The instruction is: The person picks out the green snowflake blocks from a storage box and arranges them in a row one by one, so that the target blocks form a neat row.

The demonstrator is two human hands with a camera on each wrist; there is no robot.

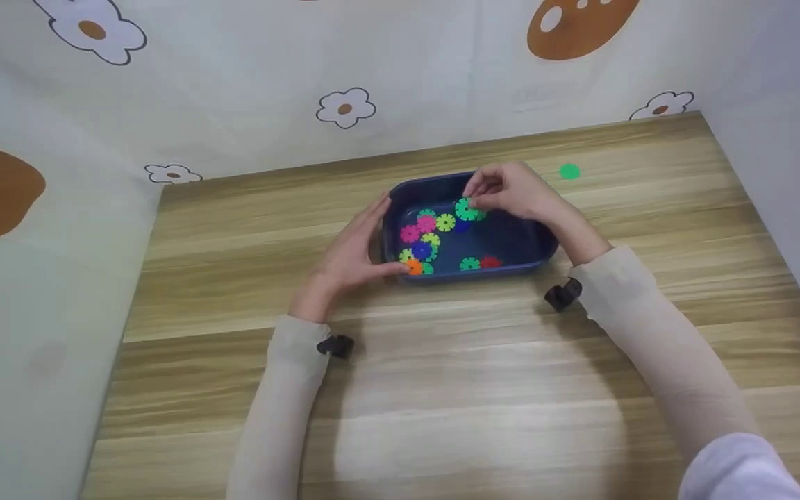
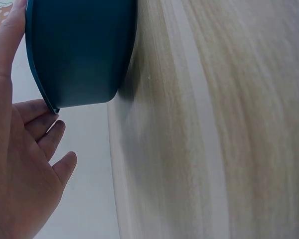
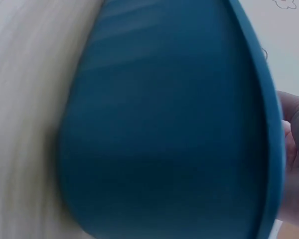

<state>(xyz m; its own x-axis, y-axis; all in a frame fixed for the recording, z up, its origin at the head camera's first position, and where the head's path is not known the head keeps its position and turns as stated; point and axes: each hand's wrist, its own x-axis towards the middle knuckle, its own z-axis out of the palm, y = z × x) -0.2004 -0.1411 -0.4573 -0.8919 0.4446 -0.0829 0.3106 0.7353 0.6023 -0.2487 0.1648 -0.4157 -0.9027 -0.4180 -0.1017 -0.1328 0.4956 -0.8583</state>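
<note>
On the wood-grain surface (image 1: 233,278): dark-blue rectangular plastic tray (image 1: 511,239), containing small multicoloured notched plastic discs (image 1: 427,223).
Disc risk: green notched plastic disc (image 1: 466,209) may drop if my pinch loosens.
Tray risk: may slide if I press unevenly.
Right hand (image 1: 514,191): thumb and fingertips closed on the green disc, over the tray.
Left hand (image 1: 348,260): spread wide, touching the tray's left end.

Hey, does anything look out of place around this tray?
Yes: one round green piece lies on the table, off the tray's far right corner, while the other visible pieces are inside or held by the right hand. Nothing looks plainly damaged.
</note>
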